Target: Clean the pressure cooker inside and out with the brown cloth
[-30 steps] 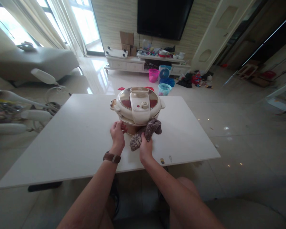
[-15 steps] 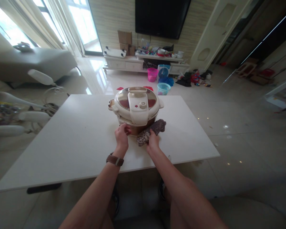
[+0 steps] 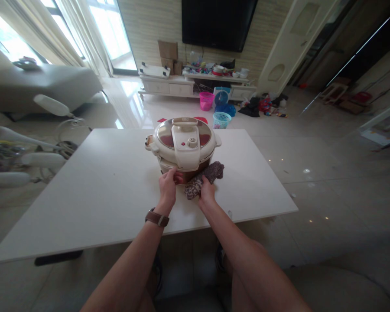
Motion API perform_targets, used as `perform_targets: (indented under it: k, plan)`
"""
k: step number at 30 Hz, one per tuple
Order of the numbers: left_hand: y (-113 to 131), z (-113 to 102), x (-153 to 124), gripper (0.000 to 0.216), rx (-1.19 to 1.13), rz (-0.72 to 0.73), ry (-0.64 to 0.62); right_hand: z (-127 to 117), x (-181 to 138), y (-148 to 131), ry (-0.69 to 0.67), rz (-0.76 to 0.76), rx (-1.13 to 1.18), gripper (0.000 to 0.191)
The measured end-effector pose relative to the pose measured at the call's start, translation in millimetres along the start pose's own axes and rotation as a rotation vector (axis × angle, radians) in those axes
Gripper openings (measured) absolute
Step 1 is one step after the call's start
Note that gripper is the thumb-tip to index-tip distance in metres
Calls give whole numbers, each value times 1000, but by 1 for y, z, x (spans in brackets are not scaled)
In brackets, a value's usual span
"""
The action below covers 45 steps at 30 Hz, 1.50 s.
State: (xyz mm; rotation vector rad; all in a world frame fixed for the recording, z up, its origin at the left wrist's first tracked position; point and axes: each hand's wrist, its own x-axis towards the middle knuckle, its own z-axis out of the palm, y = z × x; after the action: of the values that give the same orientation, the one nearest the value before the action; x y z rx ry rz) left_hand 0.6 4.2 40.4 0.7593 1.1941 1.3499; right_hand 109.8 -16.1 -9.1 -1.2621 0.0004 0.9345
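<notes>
Right fingers closed on patterned cloth; left fingers half-curled at cooker, hold unclear. Likely cloth work; next move calls for steady grip.

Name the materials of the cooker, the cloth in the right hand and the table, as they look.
Cooker: probably smooth plastic, with a cream, softly shiny casing; the reflective lid areas could be metal or glossy plastic.
Cloth: matt fabric, judging by its soft, bunched shape.
Table: perhaps laminate or painted board, given its smooth, even white top.
</notes>
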Motion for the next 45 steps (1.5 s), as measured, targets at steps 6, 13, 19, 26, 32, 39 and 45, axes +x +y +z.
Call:
perform_targets:
  k: [6, 13, 19, 26, 32, 39, 45]
  plan:
    - [-1, 2, 0, 37, -5, -51, -28, 1, -3, -2, -5, -2, 6, 17]
    - [-5, 6, -1, 32, -107, -85, -49, 2, -6, -4, -10, 25, 23, 15]
    - [-5, 11, -3, 34, -127, -112, -62, 1, -5, -4, -6, 16, 6, 16]
    - [-7, 11, -3, 39, -125, -116, -91, -1, 0, 1, -7, -3, -16, 18]
    - [-4, 12, -6, 42, -183, -162, -118, 1, -5, -5, -2, 21, -14, 18]
    - [-1, 10, -10, 25, -218, -190, -184, 1, -6, -6, -10, 16, -11, 19]
    - [-3, 15, -14, 22, -181, -196, -201, 1, -5, -6, -6, 25, -4, 16]
